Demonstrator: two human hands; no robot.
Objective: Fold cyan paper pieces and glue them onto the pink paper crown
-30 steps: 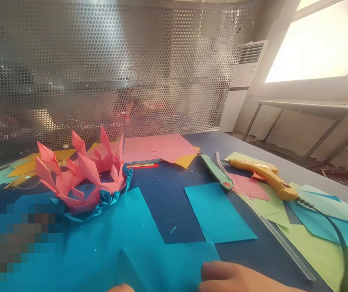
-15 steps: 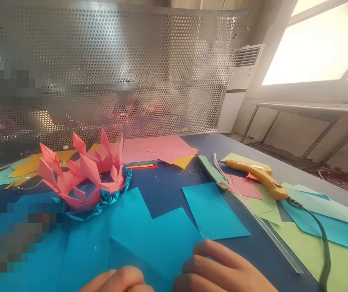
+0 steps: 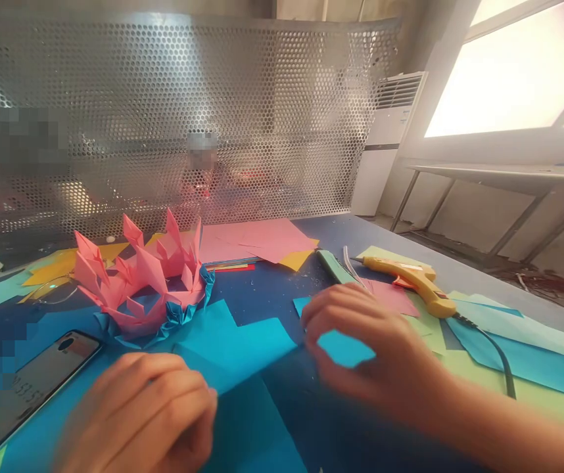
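Note:
A blue sheet of paper (image 3: 257,348) is stretched between my two hands, raised above other blue sheets. My left hand (image 3: 144,414) is curled, its fingers closed at the sheet's near-left edge; the fingertips are mostly hidden. At the sheet's right corner, the thumb and fingers of my right hand (image 3: 361,335) are pinched together, forming a loop. Behind my left hand stands a ring of folded pink paper (image 3: 148,276), with pointed petals and crumpled blue paper (image 3: 181,314) along its lower edge.
Left of my left hand lies a phone (image 3: 50,381). A yellow glue gun (image 3: 410,279), a green utility knife (image 3: 334,266) and green sheets (image 3: 533,387) lie on the right. Pink sheets (image 3: 262,236) lie before a perforated metal screen (image 3: 286,118).
Both hands have moved up and forward from the near edge, the right one further. The blue sheet's right corner has risen with my right hand, which now covers part of the knife.

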